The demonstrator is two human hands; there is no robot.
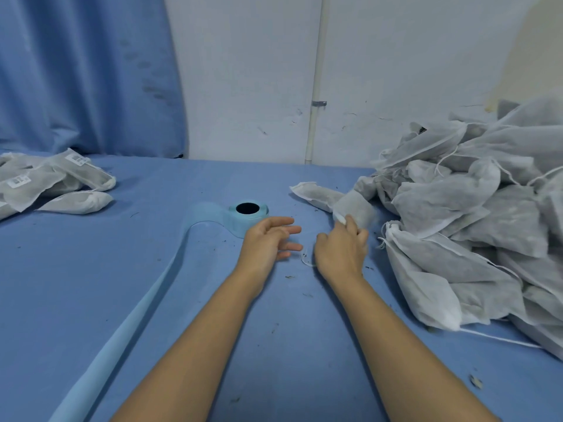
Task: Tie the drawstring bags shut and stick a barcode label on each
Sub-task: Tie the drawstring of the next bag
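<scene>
My right hand [342, 249] grips the near end of a white drawstring bag [355, 208] that lies on the blue table, its far end pointing up and left. A thin white drawstring [306, 258] trails below the hand, between both hands. My left hand [269, 242] hovers just left of it, fingers spread and relaxed, holding nothing. Behind the left hand stands a pale blue label roll [248, 216], and its backing strip [146, 303] runs down to the lower left.
A big heap of untied grey-white bags [475, 214] fills the right side of the table. Several labelled bags [54, 181] lie at the far left. A blue curtain and a white wall stand behind. Dark crumbs dot the blue cloth [289, 345].
</scene>
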